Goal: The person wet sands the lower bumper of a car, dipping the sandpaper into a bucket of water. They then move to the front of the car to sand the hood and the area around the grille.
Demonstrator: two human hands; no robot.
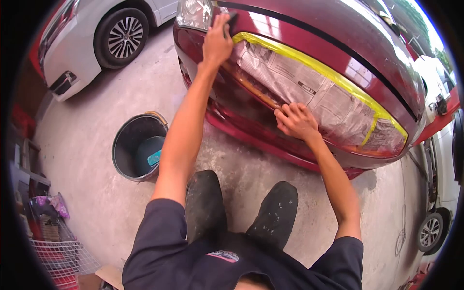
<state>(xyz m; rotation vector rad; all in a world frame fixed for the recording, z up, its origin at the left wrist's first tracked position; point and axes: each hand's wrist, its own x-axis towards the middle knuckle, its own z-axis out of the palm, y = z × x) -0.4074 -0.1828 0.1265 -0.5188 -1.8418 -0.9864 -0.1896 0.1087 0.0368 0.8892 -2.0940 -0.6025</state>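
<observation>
A dark red car front fills the upper middle. Newspaper covers its grille area, edged along the top by yellow tape. My left hand is beside the headlight, its fingers round a dark flat pad against the red paint. My right hand rests at the newspaper's lower edge with its fingers bent; whether anything is under them is hidden.
A black bucket of water with a teal item in it stands left of my left forearm. A silver car is at upper left. A wire basket lies at lower left, a white car at right.
</observation>
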